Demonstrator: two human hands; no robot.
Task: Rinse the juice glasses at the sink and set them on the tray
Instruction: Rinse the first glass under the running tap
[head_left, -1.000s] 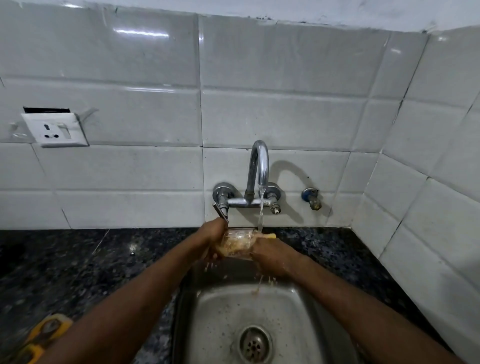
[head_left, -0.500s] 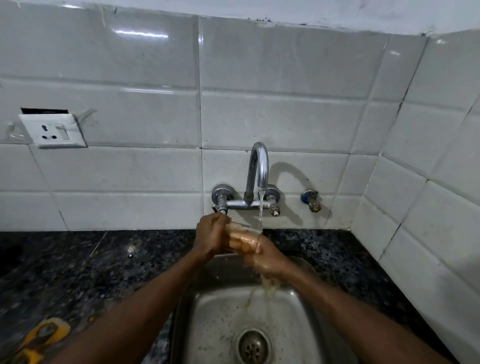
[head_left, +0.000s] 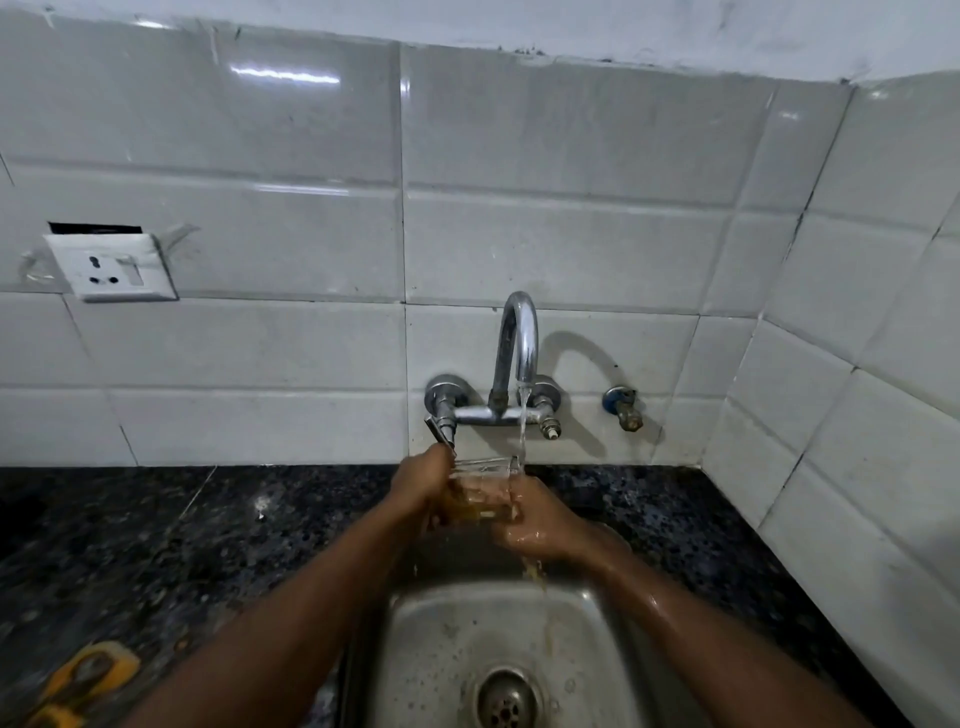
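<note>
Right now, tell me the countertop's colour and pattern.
Black with fine grey-white speckles; the countertop shows best in the head view.

tiles (head_left: 291, 130): white | counter (head_left: 156, 545): black speckled | sink (head_left: 441, 649): steel grey | glass (head_left: 480, 493): clear, amber-tinged

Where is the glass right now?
In the head view the glass is centre frame, gripped between the left hand and right hand, under the running tap, above the sink.

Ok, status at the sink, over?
Left hand and right hand grip glass under running tap. Yellowish water inside. Nothing blocks sink.
</note>
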